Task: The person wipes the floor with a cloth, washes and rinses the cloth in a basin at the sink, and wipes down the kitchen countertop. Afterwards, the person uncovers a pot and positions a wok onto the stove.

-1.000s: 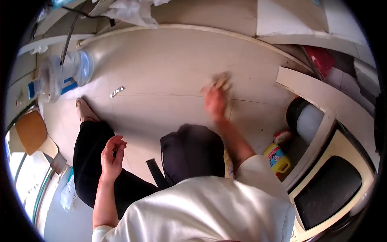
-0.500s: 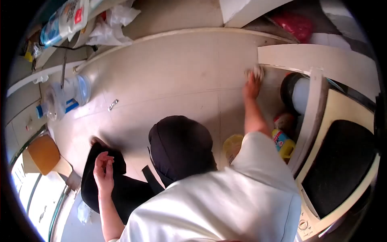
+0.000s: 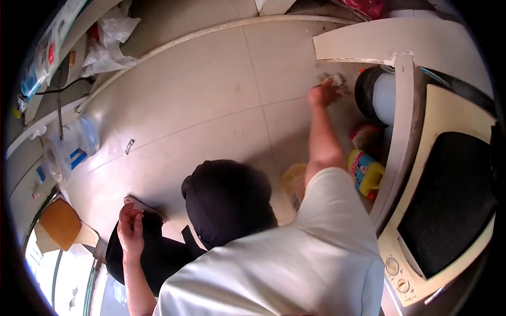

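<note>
My right hand [image 3: 323, 95] reaches far forward on the tiled floor [image 3: 211, 79]. Its fingers press on a pale, crumpled cloth [image 3: 335, 80] beside the white frame's lower end. Dark smudges lie around the cloth, and the hand covers part of it. Over my bent knee in black trousers [image 3: 153, 247], my left hand [image 3: 130, 229] hovers with loosely curled fingers, apparently holding nothing. Below my right arm, a yellowish translucent tub [image 3: 295, 181] stands on the floor, partly hidden by the sleeve.
A cream microwave-like appliance [image 3: 411, 284] with a dark door stands at right. Under the white frame [image 3: 398, 137] are a yellow bottle [image 3: 369, 171] and a black-and-white rounded container [image 3: 382, 97]. A clear jug [image 3: 79, 139] lies left. A small wrapper [image 3: 129, 146] rests on the floor.
The camera view has shifted, so the surroundings appear displaced. My right hand has turned and stays at the cloth, dark smudges now showing there. My left hand remains over the knee.
</note>
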### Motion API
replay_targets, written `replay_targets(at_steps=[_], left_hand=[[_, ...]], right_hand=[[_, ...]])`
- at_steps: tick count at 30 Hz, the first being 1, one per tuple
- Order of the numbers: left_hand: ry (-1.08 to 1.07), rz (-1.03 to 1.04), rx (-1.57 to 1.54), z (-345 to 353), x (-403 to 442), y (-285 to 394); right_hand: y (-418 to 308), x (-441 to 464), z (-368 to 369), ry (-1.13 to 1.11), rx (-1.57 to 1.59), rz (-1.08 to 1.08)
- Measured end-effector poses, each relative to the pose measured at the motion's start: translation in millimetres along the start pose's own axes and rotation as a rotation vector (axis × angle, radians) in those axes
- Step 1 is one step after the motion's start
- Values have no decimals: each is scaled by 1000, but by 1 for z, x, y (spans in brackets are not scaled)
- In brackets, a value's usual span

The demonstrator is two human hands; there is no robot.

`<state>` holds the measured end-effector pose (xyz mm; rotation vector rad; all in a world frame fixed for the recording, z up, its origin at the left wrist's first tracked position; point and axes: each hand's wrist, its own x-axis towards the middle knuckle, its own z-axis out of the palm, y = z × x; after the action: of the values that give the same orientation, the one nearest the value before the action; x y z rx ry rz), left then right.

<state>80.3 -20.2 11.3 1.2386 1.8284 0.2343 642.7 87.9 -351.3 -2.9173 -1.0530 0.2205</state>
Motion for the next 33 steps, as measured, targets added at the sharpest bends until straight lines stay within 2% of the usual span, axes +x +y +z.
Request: replay_targets(at_steps=[1,2,3,4,5,6,8,9,10,12,15,16,17,18,20,23,26,27,28,30,31,33], left_hand=[[2,-26,-22,2,0,7],[-2,-33,18,5,1,12],[-11,-46,60,6,0,17],[-20,-57,103,7,0,22],[-27,-48,116,9,1,27],[-22,-41,122,11,3,30],[-34,-13,121,19,9,37],[-48,-14,80,22,14,38],[-68,-16,98,26,18,43],[-79,-29,131,30,24,51],[-65,33,85,26,26,64],[-55,15,72,24,26,64],[-45,-2,58,22,26,63],[-35,-20,42,20,26,61],[-35,-29,90,22,23,53],[-35,-30,191,23,19,48],[-78,33,188,23,17,39],[-94,17,201,22,17,43],[-73,12,210,23,17,42],[-59,-15,240,19,11,40],[-62,-28,251,18,10,39],[-78,-55,264,21,9,36]], right_hand=[[-5,29,-19,-176,-213,17],[2,62,-27,-264,-222,-14],[16,97,-13,-262,-137,-1],[4,104,-49,-362,-233,-211],[0,109,-62,-378,-201,-259],[-11,104,-60,-361,-91,-181],[-39,64,-46,-241,72,11],[-42,46,-2,-75,-231,-103],[-49,17,26,167,-260,-118],[-73,-44,4,225,-69,-310],[-43,-23,9,141,3,-445],[-33,-1,-1,56,80,-314],[-37,4,-52,-108,170,-190],[-15,28,-31,-160,41,-310],[-17,46,-38,-369,184,-153],[-33,2,2,150,-128,-350],[-22,-20,-6,167,-49,-574],[-11,-9,-3,205,85,-649],[2,10,3,342,-11,-704],[22,53,2,-9,-35,-285],[11,66,-25,-136,71,-63],[29,114,-9,-153,130,-80]])
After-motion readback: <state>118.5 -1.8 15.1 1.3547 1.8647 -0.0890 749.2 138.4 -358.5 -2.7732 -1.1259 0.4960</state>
